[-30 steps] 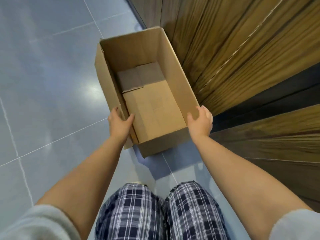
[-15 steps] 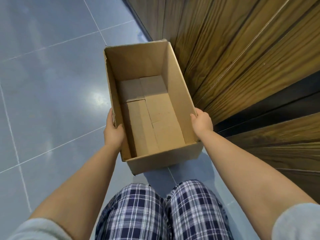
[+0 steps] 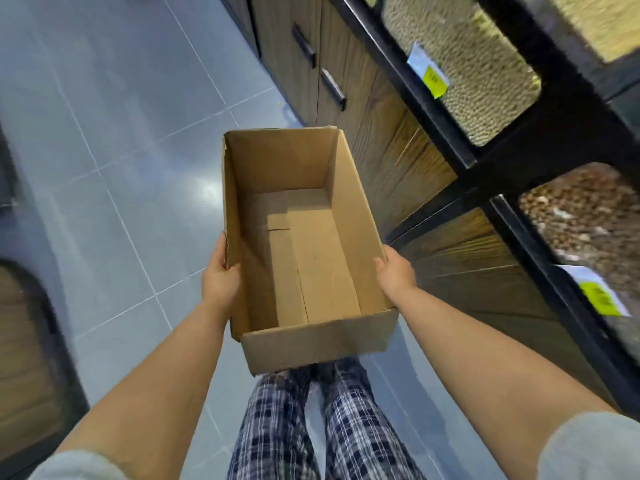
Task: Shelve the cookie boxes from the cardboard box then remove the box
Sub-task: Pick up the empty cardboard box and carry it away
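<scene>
Head view, looking down: what are the hands holding?
— One cardboard box [image 3: 318, 344], open at the top, carried in the air in front of the person's plaid trousers [image 3: 277, 427] and above the grey tiled floor [image 3: 121, 150].

And the grip?
— The left hand [image 3: 220, 278] clasps the left long wall close to the near end. Its thumb is hooked over the rim and its fingers run up the outside. The right hand [image 3: 396, 273] takes the right long wall at about the same point, with the thumb on the rim. Its fingers go down the outer face, out of sight. Both hands are closed on the cardboard.

How does the box sit?
— Lengthwise, with a short end towards the person and the far end pointing away. It is roughly level, and its folded bottom flaps are in plain sight.

What is alongside?
— On the right is a wood-grain cabinet [image 3: 381, 140] with two dark handles [image 3: 333, 89]; the box's right wall is near it but not touching. Further right, a black frame [image 3: 519, 161] holds clear-fronted bins. Each bin has a yellow label [image 3: 432, 79], and the contents are too blurred to name. Grey sleeves [image 3: 588, 448] show at the bottom corners.
</scene>
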